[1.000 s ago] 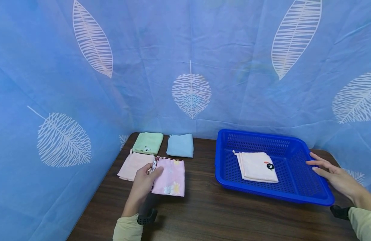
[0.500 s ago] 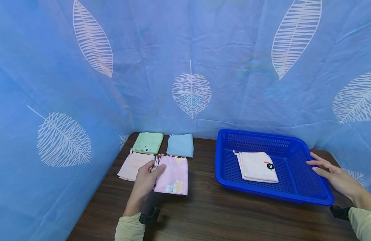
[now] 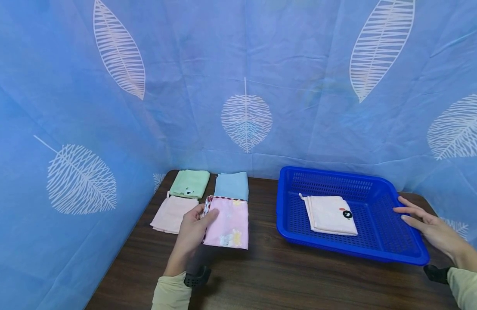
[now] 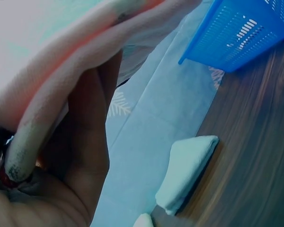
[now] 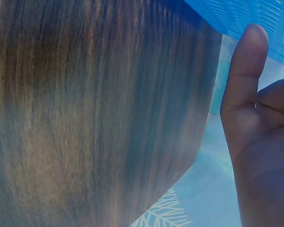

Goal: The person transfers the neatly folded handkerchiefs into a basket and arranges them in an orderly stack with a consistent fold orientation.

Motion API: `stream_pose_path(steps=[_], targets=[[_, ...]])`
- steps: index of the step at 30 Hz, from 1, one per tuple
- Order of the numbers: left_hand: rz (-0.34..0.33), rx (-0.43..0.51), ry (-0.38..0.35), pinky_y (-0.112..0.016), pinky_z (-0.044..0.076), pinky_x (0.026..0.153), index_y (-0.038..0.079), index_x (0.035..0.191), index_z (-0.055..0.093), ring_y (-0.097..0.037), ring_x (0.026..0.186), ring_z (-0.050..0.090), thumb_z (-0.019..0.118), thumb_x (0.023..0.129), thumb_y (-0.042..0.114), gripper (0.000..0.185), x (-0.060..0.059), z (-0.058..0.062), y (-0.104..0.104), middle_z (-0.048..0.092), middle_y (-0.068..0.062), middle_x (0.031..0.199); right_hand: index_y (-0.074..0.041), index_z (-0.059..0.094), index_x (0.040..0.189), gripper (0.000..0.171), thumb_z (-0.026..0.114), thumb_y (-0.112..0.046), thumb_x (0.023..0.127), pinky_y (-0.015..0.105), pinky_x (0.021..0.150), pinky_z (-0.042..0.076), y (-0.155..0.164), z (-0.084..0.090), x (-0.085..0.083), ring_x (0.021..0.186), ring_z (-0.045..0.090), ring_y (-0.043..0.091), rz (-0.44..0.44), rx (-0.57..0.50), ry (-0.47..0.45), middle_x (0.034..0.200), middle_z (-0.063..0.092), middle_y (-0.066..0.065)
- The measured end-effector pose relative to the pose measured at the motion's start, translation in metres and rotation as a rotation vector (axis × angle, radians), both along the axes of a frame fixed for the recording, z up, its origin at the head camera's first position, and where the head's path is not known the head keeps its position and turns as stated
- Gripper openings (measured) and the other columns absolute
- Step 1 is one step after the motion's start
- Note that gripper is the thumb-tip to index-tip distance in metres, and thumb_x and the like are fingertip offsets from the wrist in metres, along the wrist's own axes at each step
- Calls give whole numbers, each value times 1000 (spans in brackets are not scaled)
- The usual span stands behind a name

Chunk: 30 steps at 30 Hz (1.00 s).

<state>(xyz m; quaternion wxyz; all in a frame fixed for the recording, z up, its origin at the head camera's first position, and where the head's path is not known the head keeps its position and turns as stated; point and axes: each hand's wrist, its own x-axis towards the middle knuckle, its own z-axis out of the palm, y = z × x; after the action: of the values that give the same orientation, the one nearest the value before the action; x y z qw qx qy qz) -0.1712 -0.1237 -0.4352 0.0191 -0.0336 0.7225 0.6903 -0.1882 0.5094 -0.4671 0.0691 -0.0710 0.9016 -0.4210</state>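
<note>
- Pink patterned cloth [image 3: 227,221] is pinched at its left edge by the left hand [image 3: 192,234], above the wooden table [image 3: 285,275].
- One folded white cloth [image 3: 330,214] is contained in the blue basket [image 3: 382,254].
- Basket's right rim is touched by the right hand [image 3: 432,228], fingers straight.
- Blue leaf-print curtain [image 3: 246,86] is hung behind.

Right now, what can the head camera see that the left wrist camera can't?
Only the head view shows the right hand resting open on the blue basket's rim, the white cloth lying inside it, the green cloth, the pale pink cloth and the leaf-print curtain. Only the left wrist view shows the held cloth's folded layers edge-on, from below. Both show the left hand pinching the pink patterned cloth, the light blue cloth, the basket and the wooden table.
</note>
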Motion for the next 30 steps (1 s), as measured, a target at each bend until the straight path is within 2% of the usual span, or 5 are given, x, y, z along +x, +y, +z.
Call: stream_pose_path(steps=[8,12,22,30], targets=[[-42,-1,11,-30,60,62,3,130,60,-19,73,71,62,103,24,34,-2,-1,7,70,-11,91,-7,41,154,47,36,-29,113,4,77,42,-1,0,1,119,10,-30,-1,7,14,148,2,-47],[-55,6,7,-30,60,63,5,131,59,-19,75,71,63,102,27,36,-4,0,11,70,-10,93,-7,41,154,47,36,-29,113,3,76,40,-1,0,1,117,10,-31,-3,14,17,148,2,-47],[-108,31,28,-34,62,66,6,132,59,-20,77,74,66,100,30,40,-7,13,25,74,-14,98,-7,41,154,47,36,-28,113,3,76,41,-1,2,1,115,11,-32,3,18,29,149,2,-47],[-146,40,42,-33,62,65,4,131,58,-18,76,73,66,100,32,42,-11,17,33,73,-13,96,-9,41,155,48,36,-31,113,3,76,41,-1,2,2,127,1,-28,-12,30,8,149,1,-47]])
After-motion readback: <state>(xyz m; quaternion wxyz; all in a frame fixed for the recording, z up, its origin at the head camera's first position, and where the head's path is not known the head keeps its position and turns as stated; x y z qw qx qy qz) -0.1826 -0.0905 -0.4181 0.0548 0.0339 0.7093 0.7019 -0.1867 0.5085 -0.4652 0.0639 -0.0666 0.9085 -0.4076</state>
